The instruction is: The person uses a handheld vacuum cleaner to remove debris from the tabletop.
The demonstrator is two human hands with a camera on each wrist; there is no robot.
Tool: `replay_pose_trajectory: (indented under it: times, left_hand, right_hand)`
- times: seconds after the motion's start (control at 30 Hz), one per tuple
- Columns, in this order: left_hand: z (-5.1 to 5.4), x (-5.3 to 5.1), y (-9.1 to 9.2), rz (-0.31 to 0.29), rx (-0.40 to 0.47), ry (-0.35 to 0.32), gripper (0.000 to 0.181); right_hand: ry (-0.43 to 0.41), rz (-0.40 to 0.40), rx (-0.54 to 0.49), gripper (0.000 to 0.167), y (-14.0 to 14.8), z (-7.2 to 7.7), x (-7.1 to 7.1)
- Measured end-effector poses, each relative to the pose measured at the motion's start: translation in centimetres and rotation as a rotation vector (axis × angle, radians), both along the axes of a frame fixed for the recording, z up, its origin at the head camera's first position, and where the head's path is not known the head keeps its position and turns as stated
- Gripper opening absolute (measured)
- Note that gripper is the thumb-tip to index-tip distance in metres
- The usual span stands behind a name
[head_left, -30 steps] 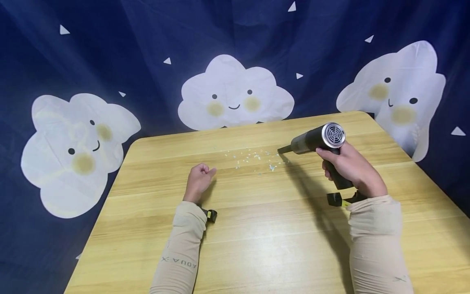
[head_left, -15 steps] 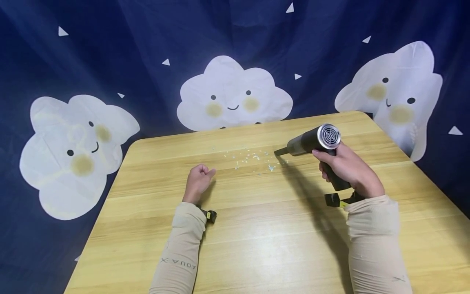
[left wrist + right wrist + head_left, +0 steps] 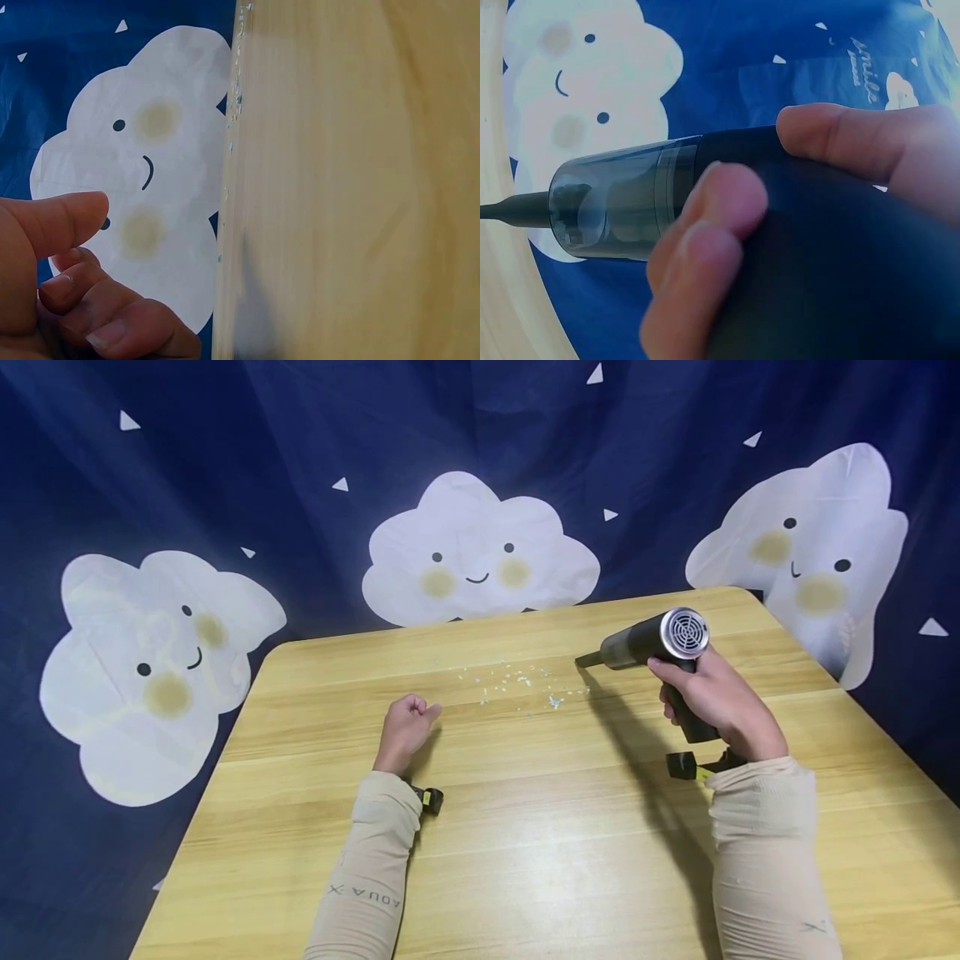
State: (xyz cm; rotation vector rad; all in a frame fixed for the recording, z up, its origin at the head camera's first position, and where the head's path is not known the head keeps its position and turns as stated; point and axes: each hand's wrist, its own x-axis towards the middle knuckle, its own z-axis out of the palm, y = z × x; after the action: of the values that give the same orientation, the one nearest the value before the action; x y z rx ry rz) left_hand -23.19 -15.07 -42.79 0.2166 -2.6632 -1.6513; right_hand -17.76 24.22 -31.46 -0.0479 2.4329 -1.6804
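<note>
My right hand grips the handle of a black handheld vacuum, fingers wrapped round it and thumb along its side. In the right wrist view the vacuum's see-through dust cup shows bits inside, and a narrow nozzle juts from its front. The nozzle points left and down, its tip near the right side of scattered small pale-blue and white paper-like scraps. Whether the tip touches the table cannot be told. My left hand holds nothing; its fingers are loosely curled, left of the scraps, just over the wood.
The light wooden table has rounded far corners. Behind it hangs a dark blue curtain printed with smiling white clouds. A small black wrist camera sits on my left wrist, another camera on the right.
The vacuum in my right hand shifted slightly left, then moved back right and a little farther away. My left hand stays in place.
</note>
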Motion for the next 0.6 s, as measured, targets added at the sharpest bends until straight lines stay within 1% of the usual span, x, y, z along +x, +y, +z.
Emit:
replay_pose_trajectory:
  times: [0.1, 0.37, 0.47, 0.6]
  left_hand:
    - [0.0, -0.1, 0.0, -0.004, 0.007, -0.003, 0.029]
    - [0.1, -0.1, 0.1, 0.0, -0.009, -0.008, 0.028]
    - [0.0, -0.2, 0.1, 0.002, -0.008, -0.011, 0.029]
    - [-0.1, -0.2, 0.0, 0.002, -0.013, -0.019, 0.029]
  right_hand:
    - [0.005, 0.003, -0.002, 0.049, 0.0, 0.1, 0.1]
    - [0.031, 0.038, -0.017, 0.044, -0.9, 0.5, 0.4]
    - [0.028, 0.048, -0.025, 0.044, -1.4, 0.4, 0.4]
    - [0.013, 0.05, -0.009, 0.045, -1.7, 0.3, 0.3]
